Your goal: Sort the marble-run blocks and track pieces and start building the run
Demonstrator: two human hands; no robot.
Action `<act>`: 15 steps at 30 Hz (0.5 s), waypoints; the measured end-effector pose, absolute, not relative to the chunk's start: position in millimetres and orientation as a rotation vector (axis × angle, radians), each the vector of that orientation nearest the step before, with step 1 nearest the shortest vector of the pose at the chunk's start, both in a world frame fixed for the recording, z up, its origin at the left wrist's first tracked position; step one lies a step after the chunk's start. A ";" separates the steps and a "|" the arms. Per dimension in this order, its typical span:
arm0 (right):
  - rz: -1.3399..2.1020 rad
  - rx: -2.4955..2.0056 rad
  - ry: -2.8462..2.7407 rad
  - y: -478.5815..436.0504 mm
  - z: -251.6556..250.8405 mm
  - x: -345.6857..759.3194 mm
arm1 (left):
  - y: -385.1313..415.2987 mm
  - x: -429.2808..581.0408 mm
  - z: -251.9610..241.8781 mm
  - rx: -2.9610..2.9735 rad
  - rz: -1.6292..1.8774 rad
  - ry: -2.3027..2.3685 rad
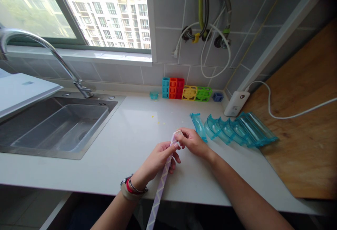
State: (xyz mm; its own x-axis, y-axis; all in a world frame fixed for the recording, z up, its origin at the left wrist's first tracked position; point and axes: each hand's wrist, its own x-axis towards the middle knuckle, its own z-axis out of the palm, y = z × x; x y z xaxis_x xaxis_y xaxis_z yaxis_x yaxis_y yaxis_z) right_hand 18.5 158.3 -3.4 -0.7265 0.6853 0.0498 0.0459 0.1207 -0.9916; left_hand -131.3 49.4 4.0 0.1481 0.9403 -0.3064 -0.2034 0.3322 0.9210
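A long, narrow lilac strip (161, 184) with pale zigzag marks slants down past the counter's front edge. My left hand (161, 158) grips it near its upper part, thumb on top and fingers behind. At the top end, the fingers of my right hand (191, 141) pinch the strip close to a small pale piece at its tip; I cannot make out whether that piece is separate. Just beyond my right hand lies a curved clear-blue plastic piece (199, 126). More blue track-like pieces (226, 130) stand in a row to its right.
Coloured plastic blocks (176, 88) line the wall, with a small teal piece (154, 95) to their left and a dark blue cube (217, 97) to their right. Tiny yellow bits (158, 122) dot the counter. A sink (79, 154) lies left; a white power bank (237, 103) leans at right.
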 end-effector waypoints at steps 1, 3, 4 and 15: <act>1.682 -0.705 -1.886 158.1 -3.2 18.1 | 49.3 -131.2 4.3 0.861 0.984 1.112; 1.733 -0.699 -1.882 157.8 -3.0 17.5 | 49.3 -131.1 5.1 0.883 0.989 1.127; 1.738 -0.691 -1.891 157.6 -2.9 17.3 | 49.4 -130.9 5.4 0.895 0.995 1.132; 1.680 -0.742 -1.859 148.3 -2.4 14.4 | 49.7 -129.4 -1.0 0.959 0.991 1.216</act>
State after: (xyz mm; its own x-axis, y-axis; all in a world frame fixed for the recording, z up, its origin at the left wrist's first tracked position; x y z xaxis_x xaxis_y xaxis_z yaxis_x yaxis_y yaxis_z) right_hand 14.4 148.3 -2.4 -0.7134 0.7005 0.0186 0.0519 0.0793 -0.9955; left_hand -129.4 49.7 -1.0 0.0794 0.9560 -0.2825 -0.0838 0.2888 0.9537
